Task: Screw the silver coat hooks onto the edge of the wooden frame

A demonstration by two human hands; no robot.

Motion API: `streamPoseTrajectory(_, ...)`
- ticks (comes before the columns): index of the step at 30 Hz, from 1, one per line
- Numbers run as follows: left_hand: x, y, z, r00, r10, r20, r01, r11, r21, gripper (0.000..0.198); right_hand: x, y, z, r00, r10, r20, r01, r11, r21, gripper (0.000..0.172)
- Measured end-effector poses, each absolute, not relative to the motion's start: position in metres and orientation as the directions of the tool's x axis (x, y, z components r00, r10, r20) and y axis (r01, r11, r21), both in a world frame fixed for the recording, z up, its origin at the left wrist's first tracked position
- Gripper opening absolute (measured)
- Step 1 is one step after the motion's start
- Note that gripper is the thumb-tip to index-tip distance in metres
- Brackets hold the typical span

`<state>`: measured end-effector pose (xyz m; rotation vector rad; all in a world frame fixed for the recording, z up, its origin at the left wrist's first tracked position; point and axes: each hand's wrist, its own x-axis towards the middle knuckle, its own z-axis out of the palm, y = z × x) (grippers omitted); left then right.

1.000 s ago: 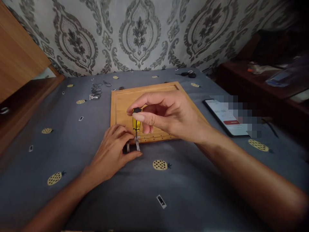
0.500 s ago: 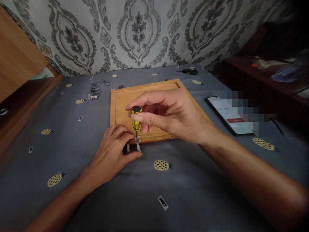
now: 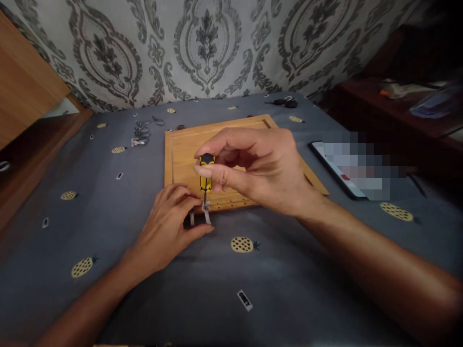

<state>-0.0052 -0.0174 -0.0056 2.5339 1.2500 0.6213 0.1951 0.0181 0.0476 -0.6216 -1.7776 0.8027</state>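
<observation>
Low down, a metal fitting (image 3: 206, 217) at the near edge of a wooden board (image 3: 184, 152) is flanked by the thumb and fingers of the left hand (image 3: 168, 219); whether it is gripped cannot be told. Above it, a yellow-and-black screwdriver (image 3: 206, 183) is pinched upright by the right hand (image 3: 265, 168). Farther off, more fittings (image 3: 139, 141) are clustered, backed by patterned fabric (image 3: 208, 46)

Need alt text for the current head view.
The right hand holds a yellow-and-black screwdriver upright, its tip at a metal fitting on the near edge of a wooden panel, the left hand close beside it. A phone lies right of the panel on blue cloth.
</observation>
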Motion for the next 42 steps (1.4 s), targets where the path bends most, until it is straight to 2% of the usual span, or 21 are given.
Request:
streamPoseTrajectory(9,-0.004,-0.018,-0.002,0.544,0.808,0.226,0.691,-0.584,0.425,0.024,0.191,0.005,0.053,-0.272,0.689,0.671,0.177,0.722,-0.669,0.019)
streamPoseTrajectory(15,-0.005,-0.018,-0.006,0.542,0.802,0.252,0.704,-0.597,0.385,0.031,0.199,-0.002,0.077,-0.182,0.729,0.66,0.285,0.681,-0.674,0.025)
streamPoseTrajectory(24,-0.005,-0.019,-0.005,0.539,0.807,0.243,0.715,-0.59,0.376,0.029,0.193,0.008,0.058,-0.25,0.752,0.61,0.189,0.656,-0.731,0.031)
streamPoseTrajectory(31,-0.004,-0.019,-0.004,0.532,0.812,0.241,0.712,-0.583,0.391,0.028,0.192,0.015,0.05,-0.3,0.745,0.596,0.11,0.647,-0.754,0.028)
streamPoseTrajectory(42,-0.003,-0.02,-0.002,0.531,0.815,0.234,0.707,-0.578,0.408,0.025,0.191,0.016,0.048,-0.332,0.741,0.584,0.117,0.647,-0.754,0.034)
